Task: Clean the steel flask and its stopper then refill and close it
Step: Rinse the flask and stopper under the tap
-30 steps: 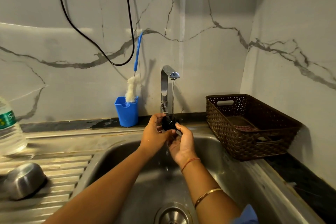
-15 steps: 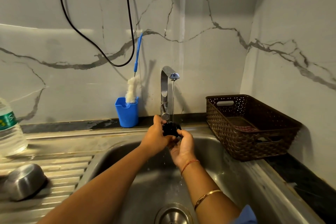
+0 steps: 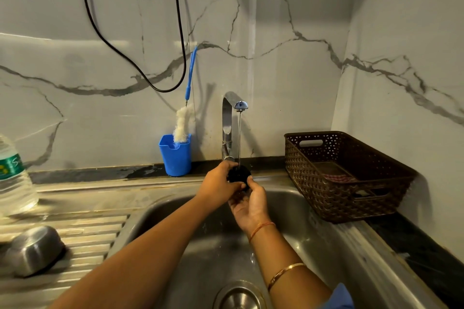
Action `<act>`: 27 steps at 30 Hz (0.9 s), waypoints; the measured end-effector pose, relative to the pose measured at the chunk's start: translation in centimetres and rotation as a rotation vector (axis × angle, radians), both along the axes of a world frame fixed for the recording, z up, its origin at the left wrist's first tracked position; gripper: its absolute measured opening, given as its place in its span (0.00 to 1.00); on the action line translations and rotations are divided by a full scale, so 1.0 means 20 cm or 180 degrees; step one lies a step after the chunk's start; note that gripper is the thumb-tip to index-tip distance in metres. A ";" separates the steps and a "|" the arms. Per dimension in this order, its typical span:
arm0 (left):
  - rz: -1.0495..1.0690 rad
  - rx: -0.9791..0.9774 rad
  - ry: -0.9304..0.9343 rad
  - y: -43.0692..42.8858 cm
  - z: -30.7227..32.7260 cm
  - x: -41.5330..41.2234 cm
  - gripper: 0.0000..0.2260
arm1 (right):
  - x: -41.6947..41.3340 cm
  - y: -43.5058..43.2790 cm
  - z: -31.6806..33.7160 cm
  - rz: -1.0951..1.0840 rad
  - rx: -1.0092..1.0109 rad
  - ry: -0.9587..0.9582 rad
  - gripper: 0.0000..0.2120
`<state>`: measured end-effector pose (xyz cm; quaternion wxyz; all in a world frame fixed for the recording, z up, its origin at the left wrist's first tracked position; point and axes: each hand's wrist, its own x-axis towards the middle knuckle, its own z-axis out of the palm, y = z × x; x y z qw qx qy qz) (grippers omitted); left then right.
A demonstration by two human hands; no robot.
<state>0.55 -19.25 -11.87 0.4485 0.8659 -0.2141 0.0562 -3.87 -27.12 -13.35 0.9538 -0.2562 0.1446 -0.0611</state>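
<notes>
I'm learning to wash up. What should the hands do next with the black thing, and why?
Probably turn the black stopper a little: the left hand and right hand hold it under the running tap, and water seems to hit only its top.

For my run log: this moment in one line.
phase: rinse stopper | left hand: grips stopper | right hand: holds stopper from below | tap: running

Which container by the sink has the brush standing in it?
The blue cup left of the tap, not the brown basket or water bottle.
</notes>
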 end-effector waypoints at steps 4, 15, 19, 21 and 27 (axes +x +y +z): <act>0.0019 0.0023 0.0008 -0.02 -0.01 0.01 0.17 | 0.00 0.00 -0.01 -0.0003 0.0069 0.0053 0.11; -0.0004 0.0051 -0.0248 -0.07 0.00 -0.01 0.14 | -0.01 0.00 0.00 0.0105 0.0268 0.0021 0.14; -0.0178 0.0445 -0.0421 -0.09 0.02 -0.02 0.18 | -0.01 -0.01 0.00 0.0136 0.0381 0.0080 0.16; -0.0165 0.0564 -0.0650 -0.08 0.02 -0.02 0.18 | -0.01 -0.01 0.00 0.0205 0.0312 0.0115 0.19; 0.0186 0.0176 -0.0217 -0.02 -0.03 0.01 0.23 | 0.01 0.01 0.00 0.0336 -0.0231 0.0430 0.28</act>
